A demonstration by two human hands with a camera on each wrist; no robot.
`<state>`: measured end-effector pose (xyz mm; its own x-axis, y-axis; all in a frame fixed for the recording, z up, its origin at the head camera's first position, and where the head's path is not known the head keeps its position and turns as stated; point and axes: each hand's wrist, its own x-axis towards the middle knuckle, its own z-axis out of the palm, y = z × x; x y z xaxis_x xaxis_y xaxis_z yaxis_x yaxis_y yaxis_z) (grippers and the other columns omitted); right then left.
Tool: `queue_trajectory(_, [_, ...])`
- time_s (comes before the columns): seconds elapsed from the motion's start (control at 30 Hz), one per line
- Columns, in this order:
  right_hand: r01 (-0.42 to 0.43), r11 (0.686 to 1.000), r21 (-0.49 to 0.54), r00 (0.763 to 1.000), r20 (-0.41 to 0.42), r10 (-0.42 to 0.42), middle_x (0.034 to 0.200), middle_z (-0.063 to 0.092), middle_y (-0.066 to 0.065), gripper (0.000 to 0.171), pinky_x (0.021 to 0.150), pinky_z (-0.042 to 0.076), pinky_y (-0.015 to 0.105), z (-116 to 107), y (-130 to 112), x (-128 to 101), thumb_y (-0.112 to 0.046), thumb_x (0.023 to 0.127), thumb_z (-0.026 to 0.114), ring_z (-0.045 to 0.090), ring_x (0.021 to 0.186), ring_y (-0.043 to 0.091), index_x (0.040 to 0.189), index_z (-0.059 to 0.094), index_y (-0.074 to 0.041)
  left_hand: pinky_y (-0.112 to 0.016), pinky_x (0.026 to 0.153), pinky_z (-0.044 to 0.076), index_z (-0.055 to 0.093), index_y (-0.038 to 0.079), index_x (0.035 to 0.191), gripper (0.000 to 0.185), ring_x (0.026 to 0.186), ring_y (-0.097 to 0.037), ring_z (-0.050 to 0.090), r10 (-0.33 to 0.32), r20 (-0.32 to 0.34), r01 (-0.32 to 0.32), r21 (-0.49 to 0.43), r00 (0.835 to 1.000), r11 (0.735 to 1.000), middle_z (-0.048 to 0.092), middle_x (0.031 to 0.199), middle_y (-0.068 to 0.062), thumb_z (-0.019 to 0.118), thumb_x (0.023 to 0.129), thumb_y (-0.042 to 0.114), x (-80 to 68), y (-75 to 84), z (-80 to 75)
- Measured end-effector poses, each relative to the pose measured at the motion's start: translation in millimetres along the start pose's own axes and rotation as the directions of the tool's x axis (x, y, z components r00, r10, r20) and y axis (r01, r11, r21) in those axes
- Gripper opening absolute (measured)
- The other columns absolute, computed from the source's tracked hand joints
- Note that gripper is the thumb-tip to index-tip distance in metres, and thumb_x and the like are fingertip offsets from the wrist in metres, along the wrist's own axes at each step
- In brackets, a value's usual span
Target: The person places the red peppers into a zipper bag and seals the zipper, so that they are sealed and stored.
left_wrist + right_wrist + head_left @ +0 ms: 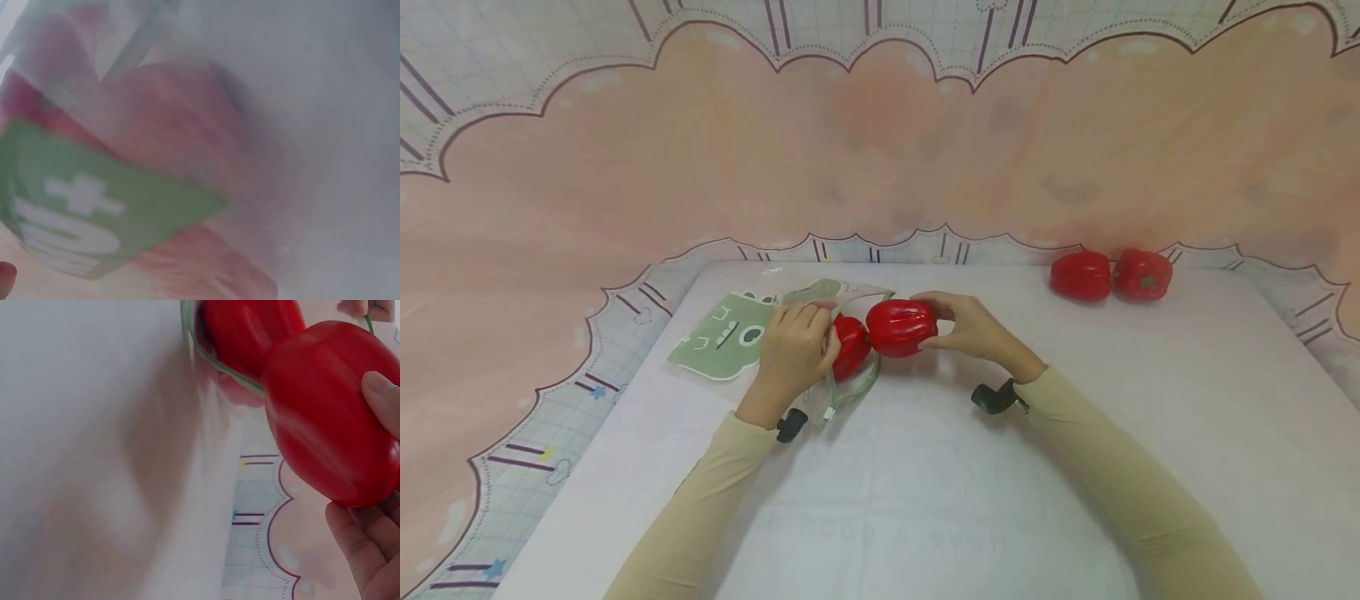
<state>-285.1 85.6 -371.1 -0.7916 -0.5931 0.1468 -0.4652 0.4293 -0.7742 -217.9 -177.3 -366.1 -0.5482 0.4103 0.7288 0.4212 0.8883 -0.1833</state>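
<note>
A clear drawstring bag (718, 346) with a green cartoon print and green edging lies on the table, its mouth facing right. My left hand (793, 346) grips the bag at its mouth. One red bell pepper (850, 346) sits just inside the opening, partly hidden by that hand. Right at the opening, my right hand (966, 329) holds another red bell pepper (898, 327) between thumb and fingers; it overlaps the first one. Through the cloudy plastic in the left wrist view, blurred red peppers (175, 119) show behind the green print (81, 200).
Two more red bell peppers, a left one (1080, 276) and a right one (1142, 275), stand side by side at the table's back right. A white cloth (880, 492) covers the table. Behind it hangs a pink curtain (880, 158) with a scalloped border.
</note>
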Motion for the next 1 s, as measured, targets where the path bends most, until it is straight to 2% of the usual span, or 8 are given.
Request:
queue_trajectory(0.23, [-0.026,0.999,-0.019,1.000,-0.003,0.026,0.133,0.056,0.014,0.065,0.100,0.044,0.047,-7.2,-2.5,-0.2,-0.011,0.075,0.077,0.054,0.123,0.029,0.133,0.048,-0.006,-0.038,0.069,0.047,0.056,0.002,0.075,0.010,0.070,-0.029,0.058,0.009,-0.035,-0.008,0.002,0.999,1.000,0.065,0.073,-0.013,0.060,0.076,0.011,1.0,-0.4,0.7])
queue_trajectory(0.5, [-0.085,0.996,0.001,0.993,-0.083,0.085,0.133,0.055,0.014,0.065,0.098,0.046,0.045,-6.5,-5.7,-0.2,-0.013,0.075,0.077,0.056,0.121,0.029,0.134,0.048,-0.006,-0.037,0.069,0.047,0.057,0.002,0.076,0.010,0.070,-0.028,0.058,0.005,-0.032,-0.004,0.013,0.999,1.000,0.066,0.074,-0.013,0.059,0.077,0.012,1.5,0.1,0.1])
queue_trajectory(0.63, [-0.083,0.996,0.012,0.990,-0.114,0.084,0.132,0.056,0.014,0.064,0.097,0.046,0.045,-2.0,-8.2,-0.5,-0.013,0.075,0.077,0.056,0.119,0.030,0.132,0.049,-0.006,-0.037,0.069,0.047,0.057,0.002,0.076,0.010,0.070,-0.028,0.058,0.003,-0.025,-0.003,0.014,1.000,1.000,0.066,0.074,-0.013,0.058,0.078,0.012,1.3,-0.2,0.1])
queue_trajectory(0.8, [-0.063,0.998,0.031,0.991,-0.113,0.066,0.131,0.056,0.015,0.063,0.097,0.046,0.046,2.3,-10.1,0.7,-0.012,0.075,0.076,0.056,0.120,0.031,0.132,0.049,-0.005,-0.038,0.069,0.047,0.057,0.002,0.076,0.010,0.070,-0.028,0.058,0.003,-0.024,-0.003,0.009,1.000,1.000,0.066,0.074,-0.013,0.060,0.077,0.012,0.6,-0.5,-0.3])
queue_trajectory(1.0, [-0.106,0.994,0.018,0.988,-0.112,0.107,0.132,0.056,0.015,0.063,0.098,0.046,0.044,5.1,-8.4,1.7,-0.011,0.075,0.076,0.055,0.120,0.030,0.132,0.049,-0.005,-0.037,0.069,0.047,0.057,0.002,0.076,0.010,0.070,-0.028,0.058,-0.002,-0.016,0.003,0.013,1.000,1.000,0.066,0.074,-0.013,0.058,0.078,0.012,0.1,-0.6,0.1])
